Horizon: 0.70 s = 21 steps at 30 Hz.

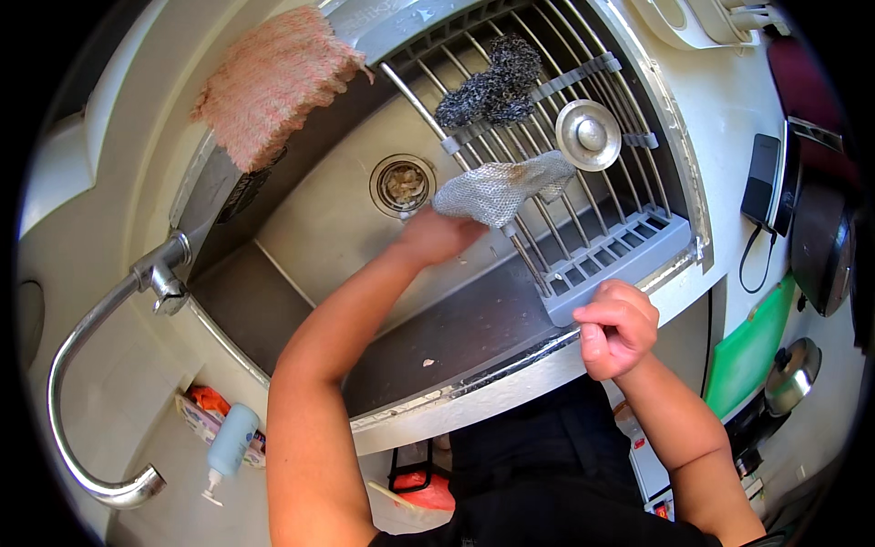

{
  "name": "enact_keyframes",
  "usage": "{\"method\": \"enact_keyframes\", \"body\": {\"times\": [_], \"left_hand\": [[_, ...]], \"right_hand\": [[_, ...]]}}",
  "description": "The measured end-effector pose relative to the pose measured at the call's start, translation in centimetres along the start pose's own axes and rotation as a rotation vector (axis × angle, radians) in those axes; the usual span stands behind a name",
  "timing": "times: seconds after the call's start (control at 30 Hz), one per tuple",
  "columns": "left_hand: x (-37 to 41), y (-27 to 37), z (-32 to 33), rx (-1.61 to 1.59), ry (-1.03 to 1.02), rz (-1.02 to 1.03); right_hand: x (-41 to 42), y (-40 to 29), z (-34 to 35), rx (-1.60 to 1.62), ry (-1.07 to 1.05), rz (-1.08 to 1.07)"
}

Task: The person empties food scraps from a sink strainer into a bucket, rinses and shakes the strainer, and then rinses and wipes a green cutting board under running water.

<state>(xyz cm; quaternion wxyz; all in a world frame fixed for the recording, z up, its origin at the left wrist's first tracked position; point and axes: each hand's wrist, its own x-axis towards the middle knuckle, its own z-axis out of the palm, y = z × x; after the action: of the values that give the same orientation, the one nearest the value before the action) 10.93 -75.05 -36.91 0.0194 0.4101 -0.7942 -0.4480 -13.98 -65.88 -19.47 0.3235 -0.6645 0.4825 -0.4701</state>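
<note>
My left hand (444, 236) is down in the metal sink (321, 212), blurred, at the near end of a silver mesh cloth (489, 195); whether its fingers grip the cloth cannot be told. The far part of the cloth lies on a roll-up drying rack (601, 249). Food scraps fill the drain strainer (405, 184) beyond that hand. My right hand (618, 328) is curled at the sink's front edge, beside the rack's grey end, with nothing visible in it. Black-and-silver steel wool (492, 85) and a round metal sink stopper (588, 135) rest on the rack.
A pink cloth (273, 82) drapes over the sink's back edge. The curved faucet (65, 410) points away at the left, near a blue pump bottle (234, 437). On the right are a phone-like black device (761, 176) with a cable, a green cutting board (748, 349) and a lidded pot (793, 376).
</note>
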Motion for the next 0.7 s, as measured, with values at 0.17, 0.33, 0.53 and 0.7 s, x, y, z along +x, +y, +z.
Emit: {"method": "enact_keyframes", "body": {"times": [0.17,0.33,0.53,0.7], "left_hand": [[-2.6,-5.5,-0.9,0.202,0.393,0.192],[-2.6,-5.9,-3.1,0.27,0.51,0.271],[-6.4,-6.7,-1.1,-0.001,1.026,-0.138],[-3.3,-5.9,0.2,0.029,0.969,-0.289]], "right_hand": [[-0.2,0.0,0.1,0.02,-0.015,0.002],[0.0,-0.1,0.2,0.013,-0.011,-0.002],[-0.1,-0.1,0.1,0.013,-0.029,-0.011],[-0.2,0.0,0.3,0.04,-0.032,-0.025]]}}
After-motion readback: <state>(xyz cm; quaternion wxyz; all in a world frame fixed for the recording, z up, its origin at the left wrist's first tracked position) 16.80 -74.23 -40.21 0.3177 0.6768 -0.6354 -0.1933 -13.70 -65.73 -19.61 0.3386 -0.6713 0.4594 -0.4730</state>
